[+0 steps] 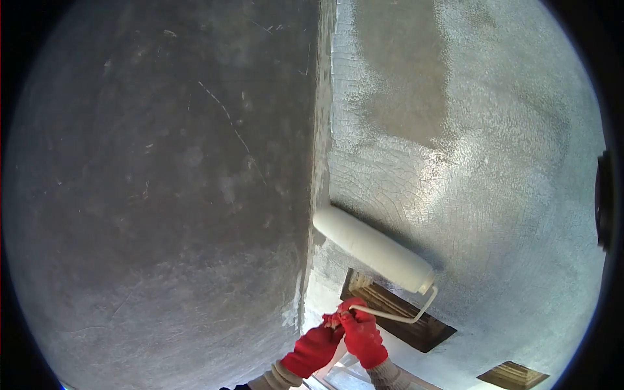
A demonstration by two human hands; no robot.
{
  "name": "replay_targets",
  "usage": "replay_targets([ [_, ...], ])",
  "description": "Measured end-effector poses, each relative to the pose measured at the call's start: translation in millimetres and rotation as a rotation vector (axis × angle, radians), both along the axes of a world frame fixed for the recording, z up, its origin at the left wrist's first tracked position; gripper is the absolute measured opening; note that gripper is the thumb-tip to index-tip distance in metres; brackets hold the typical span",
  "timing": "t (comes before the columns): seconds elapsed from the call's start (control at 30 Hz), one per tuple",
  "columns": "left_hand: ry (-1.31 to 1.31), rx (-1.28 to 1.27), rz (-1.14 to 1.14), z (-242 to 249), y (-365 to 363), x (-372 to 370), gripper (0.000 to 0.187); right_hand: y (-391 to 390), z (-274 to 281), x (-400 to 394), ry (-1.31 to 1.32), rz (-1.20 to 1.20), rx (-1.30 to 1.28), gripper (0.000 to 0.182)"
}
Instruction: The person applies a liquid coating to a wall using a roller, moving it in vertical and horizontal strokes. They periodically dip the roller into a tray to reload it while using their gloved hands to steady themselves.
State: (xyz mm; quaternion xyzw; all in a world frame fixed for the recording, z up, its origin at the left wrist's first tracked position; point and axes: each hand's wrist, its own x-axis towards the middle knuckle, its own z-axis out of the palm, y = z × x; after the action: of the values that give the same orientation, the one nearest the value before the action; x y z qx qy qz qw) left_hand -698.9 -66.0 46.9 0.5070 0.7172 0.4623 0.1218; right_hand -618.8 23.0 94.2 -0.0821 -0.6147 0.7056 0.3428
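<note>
Holding the paint roller (374, 251) took both hands here, each in a red glove. The left hand (314, 351) came in from the lower left and the right hand (364, 339) sat just beside it, both bunched up around the near end of the wire frame (389, 316). Fingers on both were curled closed round the grip end, but honestly the grip itself was pretty much buried in there, so I couldn't tell which hand had how much of it.

The roller lay at a slant over the shiny, wet-looking surface (500, 195), its upper left end right by the seam (322, 130) where the dark grey surface (162, 195) met it. Couldn't make out whether that end was touching the seam, and the roller looked a bit blurry too. Up top, a duller brown-grey patch (409, 71) sat in among the shiny stuff.

Just below the roller there was a rectangular recess (422, 333), partly covered by the frame and the right hand. A second recess (513, 375) showed near the bottom edge. Some dark thing (604, 201) at the far right was cut off, no clue what it was.
</note>
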Motion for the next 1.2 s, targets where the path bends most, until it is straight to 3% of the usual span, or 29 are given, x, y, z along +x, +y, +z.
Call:
replay_targets([
  [0.1, 0.08, 0.124, -0.007, 28, 2, -9, 0.017, 13, 8, -17, 0.06, 0.029, 0.101, 0.004],
  [0.13, 0.189, 0.022, -0.027, 29, 2, -15, 0.018, 18, 1, -24, 0.092, 0.043, 0.095, 0.004],
  [0.23, 0.054, 0.13, 0.024, -3, 6, -19, 0.02, 16, -18, -28, 0.015, 0.011, 0.05, 0.004],
  [0.27, 0.094, 0.017, 0.003, -4, -2, -12, 0.023, 11, -20, -23, -0.113, -0.039, 0.035, 0.004],
  [0.3, 0.215, -0.089, -0.052, -15, -2, -18, 0.025, 10, -35, -21, -0.02, 0.004, 0.014, 0.005],
  [0.37, 0.19, 0.002, -0.15, -23, -8, -24, 0.025, 8, -49, -24, 0.017, 0.056, -0.071, 0.007],
  [0.5, 0.246, 0.124, -0.067, 3, -5, -35, 0.022, 11, -18, -42, 0.001, -0.043, 0.07, 0.011],
  [0.57, 0.376, 0.004, -0.058, 5, -4, -41, 0.024, 11, -15, -41, -0.079, -0.11, 0.144, 0.011],
  [0.6, 0.594, 0.174, -0.048, -10, -7, -39, 0.026, 12, -32, -40, -0.062, -0.066, 0.042, 0.009],
  [0.63, 0.333, 0.031, -0.045, -24, -9, -31, 0.027, 11, -52, -38, -0.045, -0.022, -0.062, 0.007],
  [0.7, 0.314, 0.06, -0.184, -60, -10, -35, 0.024, 3, -65, -29, -0.028, 0.042, -0.138, 0.001],
  [0.77, 0.34, -0.09, -0.203, -48, -16, -36, 0.024, -3, -55, -28, -0.01, 0.036, -0.141, 0.004],
  [0.87, 0.14, 0.128, -0.139, -12, -11, -44, 0.022, -1, -26, -39, -0.047, -0.044, -0.007, 0.01],
  [0.9, 0.295, 0.004, -0.133, 12, -16, -45, 0.021, 0, -20, -43, -0.022, -0.04, -0.024, 0.01],
  [0.97, 0.037, 0.024, -0.14, -7, -10, -47, 0.025, 1, -22, -41, -0.126, -0.088, 0.051, 0.009],
  [1.03, 0.135, -0.31, -0.089, 17, -28, -24, 0.031, -7, -41, -33, -0.095, -0.02, -0.102, 0.006],
  [1.1, 0.09, -0.308, -0.126, -54, -23, -33, 0.034, -1, -91, -33, -0.054, 0.04, -0.172, 0.003],
  [1.2, 0.194, -0.161, -0.101, -22, -28, -32, 0.028, -11, -62, -36, -0.037, 0.011, -0.208, 0.004],
])
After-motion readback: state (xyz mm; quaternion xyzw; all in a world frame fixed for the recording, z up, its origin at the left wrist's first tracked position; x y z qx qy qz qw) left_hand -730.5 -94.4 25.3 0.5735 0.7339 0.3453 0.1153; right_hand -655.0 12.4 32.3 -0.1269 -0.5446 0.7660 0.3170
